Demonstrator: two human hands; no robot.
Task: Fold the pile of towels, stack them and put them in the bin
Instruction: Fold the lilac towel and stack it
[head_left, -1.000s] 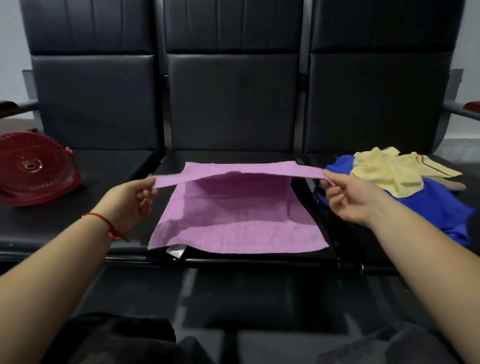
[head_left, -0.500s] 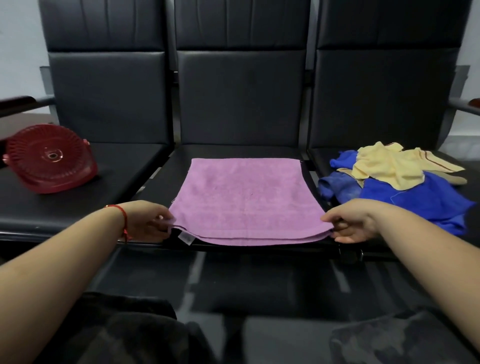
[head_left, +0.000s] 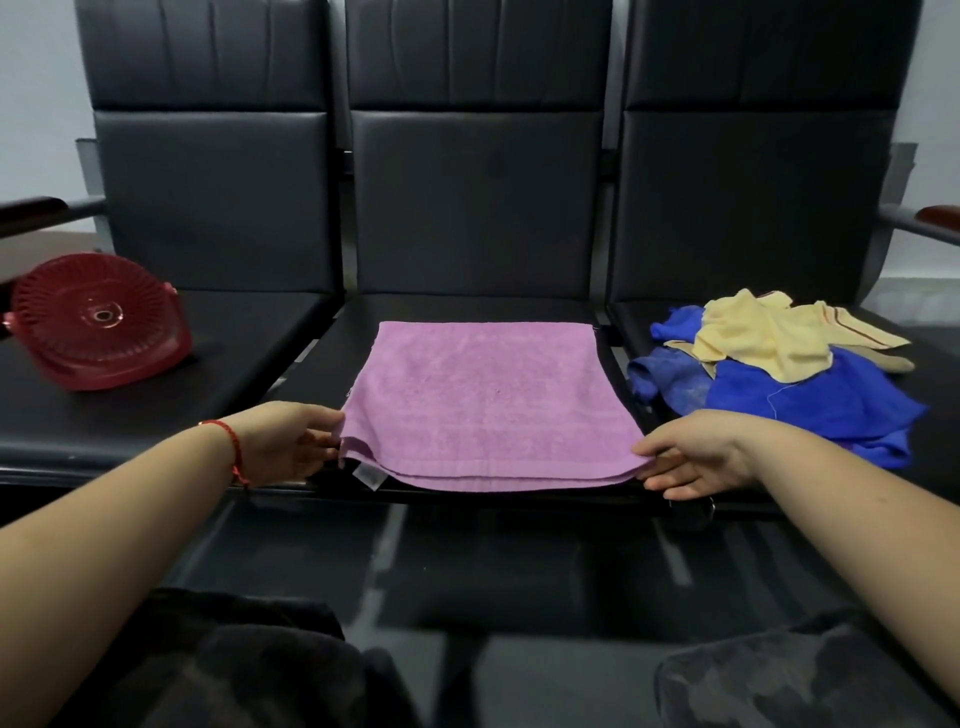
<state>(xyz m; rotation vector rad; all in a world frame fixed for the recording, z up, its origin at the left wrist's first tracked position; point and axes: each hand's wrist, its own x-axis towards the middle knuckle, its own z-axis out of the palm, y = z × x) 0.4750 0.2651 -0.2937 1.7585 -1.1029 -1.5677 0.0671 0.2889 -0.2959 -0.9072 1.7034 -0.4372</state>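
Note:
A pink towel (head_left: 488, 405) lies folded in half on the middle black seat (head_left: 467, 309), its two layers meeting at the near edge, with a white tag at the near left corner. My left hand (head_left: 288, 441) pinches the near left corner. At the near right corner my right hand (head_left: 696, 454) pinches the edge, thumb on top. A red plastic bin (head_left: 98, 332) sits tipped on the left seat, bottom facing me. Crumpled blue towels (head_left: 810, 405) with a yellow towel (head_left: 763, 332) on top lie on the right seat.
Three joined black chairs with tall backrests (head_left: 478, 197) fill the view. Armrests stick out at the far left (head_left: 36, 213) and far right (head_left: 930, 218). Dark floor and my knees are below the seat's front edge.
My hands drew the towel's far edge toward me and laid it on the near edge, folding the towel in half. They now hold the near corners low on the seat.

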